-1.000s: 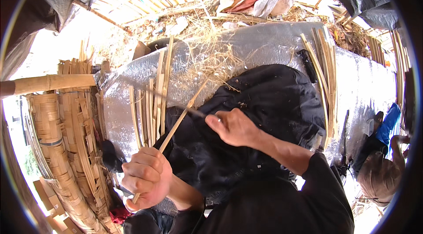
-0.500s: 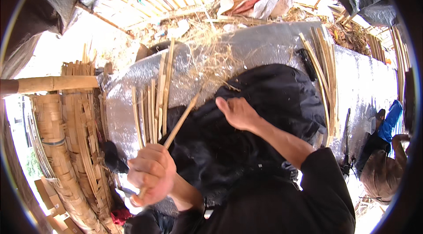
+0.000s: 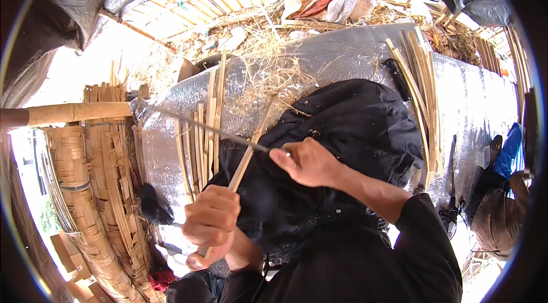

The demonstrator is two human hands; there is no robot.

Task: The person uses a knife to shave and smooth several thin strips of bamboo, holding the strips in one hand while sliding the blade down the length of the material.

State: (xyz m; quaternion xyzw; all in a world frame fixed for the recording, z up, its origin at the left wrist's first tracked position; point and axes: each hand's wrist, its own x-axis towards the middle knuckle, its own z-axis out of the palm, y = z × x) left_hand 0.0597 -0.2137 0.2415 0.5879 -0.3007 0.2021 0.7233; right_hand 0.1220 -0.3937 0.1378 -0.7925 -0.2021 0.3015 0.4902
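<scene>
The pale strip [image 3: 243,167] runs through the left hand [image 3: 212,217], protruding both sides.

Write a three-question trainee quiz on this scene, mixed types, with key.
1. Which hand grips the strip?
2. True or false: the blade lies parallel to the strip.
3. What colour is the cloth seen behind the right hand? A) white B) black C) red

Key:
1. The left hand.
2. False: the blade, held in the right hand, crosses the strip.
3. B.
</scene>
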